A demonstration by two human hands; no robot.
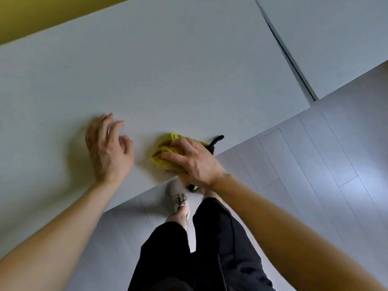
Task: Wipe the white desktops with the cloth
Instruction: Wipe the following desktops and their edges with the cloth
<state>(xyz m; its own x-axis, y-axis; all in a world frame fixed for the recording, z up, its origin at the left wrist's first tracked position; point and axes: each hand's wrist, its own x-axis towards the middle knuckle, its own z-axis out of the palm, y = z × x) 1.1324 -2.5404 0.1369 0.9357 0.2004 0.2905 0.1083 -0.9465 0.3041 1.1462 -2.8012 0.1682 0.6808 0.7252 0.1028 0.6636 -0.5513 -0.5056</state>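
A large white desktop (168, 70) fills most of the view. A bunched yellow cloth (165, 152) with black trim lies near its front edge. My right hand (193, 160) presses down on the cloth and grips it, covering most of it. A black strip of the cloth (216, 140) sticks out behind the hand. My left hand (108, 148) hovers just above the desktop to the left of the cloth, fingers loosely spread, holding nothing. A second white desktop (336, 38) stands at the right, separated by a narrow dark gap (291, 59).
Grey plank floor (315, 164) lies below the desktops' front edges. My legs in black shorts (199, 259) and a pale shoe (178, 196) are close to the desk edge. A yellow-olive wall (31, 15) borders the desk at the far left.
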